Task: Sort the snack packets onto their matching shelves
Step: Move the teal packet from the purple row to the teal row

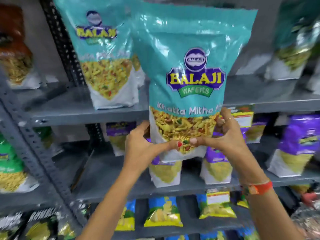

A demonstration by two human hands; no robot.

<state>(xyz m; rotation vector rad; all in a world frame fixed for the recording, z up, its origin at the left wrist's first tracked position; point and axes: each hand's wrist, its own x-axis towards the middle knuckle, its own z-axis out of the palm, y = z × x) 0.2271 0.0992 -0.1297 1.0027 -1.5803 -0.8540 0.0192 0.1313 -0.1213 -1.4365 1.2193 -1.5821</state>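
Both hands, the left hand and right hand, have fingers clamped on the bottom of a teal Khatta Mitha packet held up by the top shelf, which probably next needs standing beside its matching packet.

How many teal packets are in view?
2 clearly: one held by both hands, one standing on the upper shelf to its left. A blurred one at far right and others behind may add more.

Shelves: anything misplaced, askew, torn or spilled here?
Nothing stands out. The teal packet, gripped at its base by the left hand and right hand, matches the teal packet on the shelf. Purple packets stand upright below.
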